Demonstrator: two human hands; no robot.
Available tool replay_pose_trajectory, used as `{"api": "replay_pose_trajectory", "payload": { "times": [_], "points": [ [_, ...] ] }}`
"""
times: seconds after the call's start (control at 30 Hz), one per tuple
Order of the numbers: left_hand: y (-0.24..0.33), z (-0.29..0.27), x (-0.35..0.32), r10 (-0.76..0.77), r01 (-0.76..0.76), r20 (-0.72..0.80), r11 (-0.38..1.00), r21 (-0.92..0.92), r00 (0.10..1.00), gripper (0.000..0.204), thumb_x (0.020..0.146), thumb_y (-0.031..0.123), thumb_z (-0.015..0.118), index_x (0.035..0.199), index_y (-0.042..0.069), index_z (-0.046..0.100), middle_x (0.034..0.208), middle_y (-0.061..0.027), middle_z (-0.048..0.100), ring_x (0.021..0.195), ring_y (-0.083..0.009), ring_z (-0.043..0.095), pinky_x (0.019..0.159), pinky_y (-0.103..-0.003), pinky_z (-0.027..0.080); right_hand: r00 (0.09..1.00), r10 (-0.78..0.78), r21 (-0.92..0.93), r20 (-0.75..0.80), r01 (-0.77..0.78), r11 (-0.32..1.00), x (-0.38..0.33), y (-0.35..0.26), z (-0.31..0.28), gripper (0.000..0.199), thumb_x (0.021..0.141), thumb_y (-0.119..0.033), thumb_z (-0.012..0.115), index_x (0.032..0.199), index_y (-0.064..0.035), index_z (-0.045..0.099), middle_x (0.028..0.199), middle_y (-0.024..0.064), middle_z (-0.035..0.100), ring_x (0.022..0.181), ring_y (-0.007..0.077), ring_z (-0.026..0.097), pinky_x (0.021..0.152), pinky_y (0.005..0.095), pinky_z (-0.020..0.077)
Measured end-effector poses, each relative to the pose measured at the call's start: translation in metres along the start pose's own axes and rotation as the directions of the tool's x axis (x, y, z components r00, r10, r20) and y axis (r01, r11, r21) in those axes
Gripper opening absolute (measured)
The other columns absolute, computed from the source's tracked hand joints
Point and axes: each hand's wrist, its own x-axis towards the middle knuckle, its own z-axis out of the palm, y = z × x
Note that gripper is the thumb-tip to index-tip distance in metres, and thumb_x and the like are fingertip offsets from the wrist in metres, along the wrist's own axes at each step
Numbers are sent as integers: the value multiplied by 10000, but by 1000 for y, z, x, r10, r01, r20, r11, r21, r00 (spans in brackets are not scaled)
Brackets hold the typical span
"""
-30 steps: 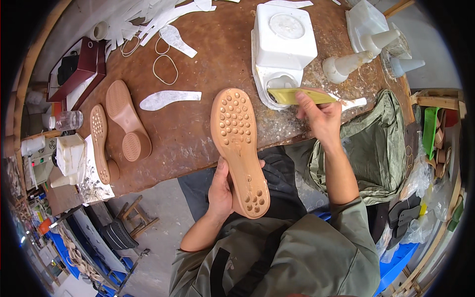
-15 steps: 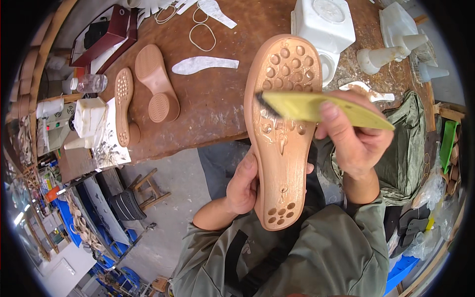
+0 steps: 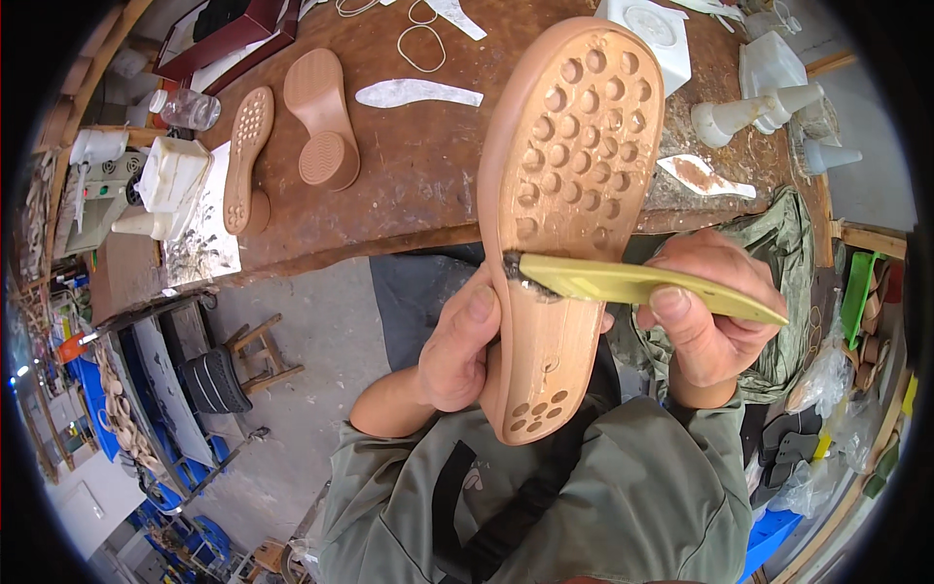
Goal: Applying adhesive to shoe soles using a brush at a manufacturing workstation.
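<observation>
**Sole held up, brush tip at its edge**

Starting at your far left, a white plastic container [image 3: 170,180] sits on a smeared sheet at the edge of the brown workbench [image 3: 418,185]. Just right of it a small tan sole [image 3: 247,156] lies with its studded side up, and beside that a second tan sole with a block heel [image 3: 321,117] lies on the bench. Further back you have a rubber band [image 3: 424,37] and a white insole cutout [image 3: 416,92], flat on the wood.

Your left hand [image 3: 459,348] is wrapped around the narrow waist of the large tan sole [image 3: 564,204], thumb pressed on the tread side near its left edge, fingers hidden behind. You hold that sole upright in front of your chest, above your lap and clear of the bench, dimpled forefoot up and heel end down toward your green jacket [image 3: 584,496].

Across the sole's waist lies the yellow-handled brush [image 3: 642,285]; its dark, glue-caked tip touches the sole's left edge, just beside your left thumb. Your right hand [image 3: 715,311] pinches the handle at its right half, thumb on top and fingers curled beneath.

Further right on the bench stand a white block-shaped tub [image 3: 652,34], two white nozzle bottles [image 3: 749,107] lying tipped, and a glue-stained insole piece [image 3: 705,177] near the bench edge.
</observation>
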Motion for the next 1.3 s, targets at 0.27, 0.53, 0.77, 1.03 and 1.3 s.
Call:
{"api": "replay_pose_trajectory", "payload": {
  "times": [0.27,0.53,0.77,1.03,1.3],
  "points": [
    [-6,7,-11,110,-102,-96,991,90,989,686,948,494,325,1378,-32,232,1269,-197,481,1071,-255,565,919,-358,447,997,-76,-9,5,76,997,-29,-14,2,156,705,-3,723,826,68,655,678,131,652,514,204,610,440,272,466],
    [-12,6,-12,243,-240,-22,966,100,970,632,968,468,256,1376,-15,251,1223,-199,528,1052,-266,588,914,-369,465,969,-233,49,84,230,972,-45,-19,7,185,677,25,710,816,112,625,654,162,636,466,201,587,392,269,451],
    [-7,21,-17,243,-242,-133,970,25,961,593,979,458,234,1329,-7,348,1156,-201,573,1019,-265,604,887,-364,483,935,-336,78,114,328,941,-54,-32,11,199,671,15,716,807,116,612,649,157,629,458,196,580,366,270,441],
    [-10,29,-16,254,-247,-252,967,60,934,617,974,431,176,1297,-50,387,1085,-289,580,918,-345,633,679,-336,567,899,-391,111,198,376,920,-57,-40,12,214,656,1,730,809,102,619,641,153,623,447,185,570,334,268,411],
    [-10,23,-18,96,-113,-147,988,-108,985,553,975,417,290,1273,-23,443,1084,-192,614,946,-259,632,847,-353,504,879,-418,152,230,392,907,-54,-42,15,214,645,5,733,804,100,625,631,151,620,413,169,550,324,236,378]
  ]
}}
